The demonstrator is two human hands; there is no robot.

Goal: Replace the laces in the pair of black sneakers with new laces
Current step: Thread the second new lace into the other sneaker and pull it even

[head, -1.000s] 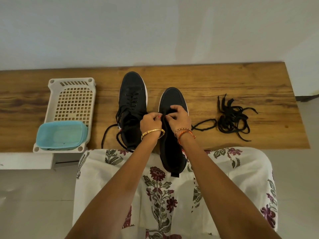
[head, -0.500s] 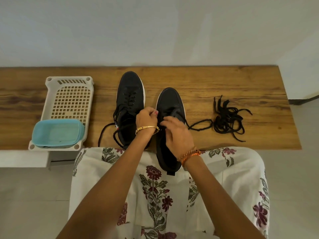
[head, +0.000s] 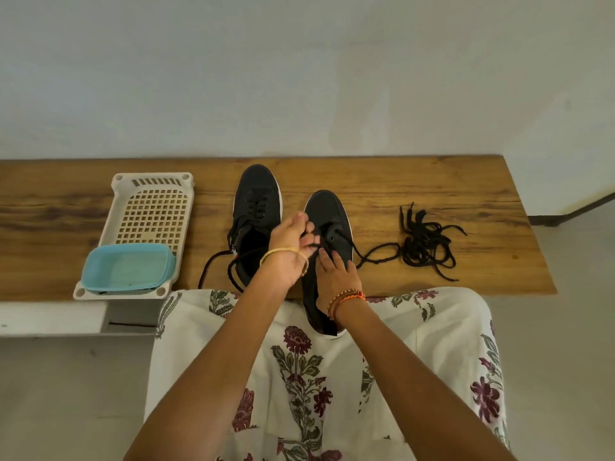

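the right sneaker (head: pixel 327 224) lies lengthwise on the bench (head: pixel 466 181), toe toward the wall, heel over the near edge on the lap. the left hand (head: pixel 289 247) pinches a lace at its eyelets; the right hand (head: pixel 336 274) presses flat on its side, fingers straight. the left sneaker (head: pixel 258 207) lies parallel, just beside it. loose laces (head: pixel 424 247) lie to the right, a basket (head: pixel 149 221) to the left.

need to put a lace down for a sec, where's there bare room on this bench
Bare wood runs along the back of the bench, from the sneaker toes to the right end. Another free patch lies left of the white basket. It is crowded around the two sneakers, both hands and the loose lace pile.
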